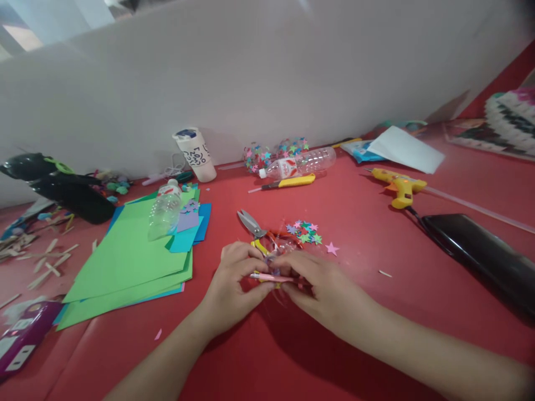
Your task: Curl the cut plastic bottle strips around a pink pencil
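Note:
Close to the front of the red table point(359, 345), my left hand point(236, 278) and my right hand point(315, 278) meet, both closed with fingertips pinched together. Between them lies a thin pink strip point(271, 277), its right end covered by my right fingers. Clear plastic shows around it, partly hidden, so its shape is unclear. Just beyond my fingers rest scissors point(251, 224) with red and yellow handles, blades apart and pointing away. To their right is a small heap of coloured foam stars point(307, 233), with a single pink star point(332, 248) beside it.
Green sheets point(125, 256) lie left, bearing a cut bottle piece point(165, 209). Behind are a white tumbler point(196, 155), a plastic bottle point(309, 161) and a yellow cutter point(296, 180). A glue gun point(399, 185) and black case point(476, 250) lie right; wooden sticks point(52, 267) scatter left.

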Demonstrator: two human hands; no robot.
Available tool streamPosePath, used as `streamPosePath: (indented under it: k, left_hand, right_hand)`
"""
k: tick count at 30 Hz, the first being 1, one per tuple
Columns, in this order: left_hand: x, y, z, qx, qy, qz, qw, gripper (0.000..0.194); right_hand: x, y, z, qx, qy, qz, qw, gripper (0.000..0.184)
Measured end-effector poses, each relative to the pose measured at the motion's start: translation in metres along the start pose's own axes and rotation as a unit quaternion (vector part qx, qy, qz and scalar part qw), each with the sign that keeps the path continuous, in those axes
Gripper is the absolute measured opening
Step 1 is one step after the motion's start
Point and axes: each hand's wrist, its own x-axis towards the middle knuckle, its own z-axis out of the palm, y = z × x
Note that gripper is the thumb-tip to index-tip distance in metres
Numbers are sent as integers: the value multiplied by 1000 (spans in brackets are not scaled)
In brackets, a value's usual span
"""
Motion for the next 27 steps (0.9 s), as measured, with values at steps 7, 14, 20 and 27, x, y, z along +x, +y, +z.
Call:
streamPosePath:
  k: [7, 14, 20, 27]
  left_hand:
    - [1, -4, 1, -51, 2, -44, 998, 11]
    - [3, -4, -1, -61, 5, -80, 995, 5]
    - [2, -4, -5, -54, 12, -76, 996, 6]
    - [4, -6, -9, -29, 25, -67, 997, 10]
  right_hand:
    - [3, -4, -6, 120, -17, 57, 991, 27]
    - [6, -4, -15, 214, 105, 77, 968, 21]
    - [8, -6, -22, 146, 194, 93, 966, 15]
    - [6, -3, -20, 149, 208, 82, 963, 14]
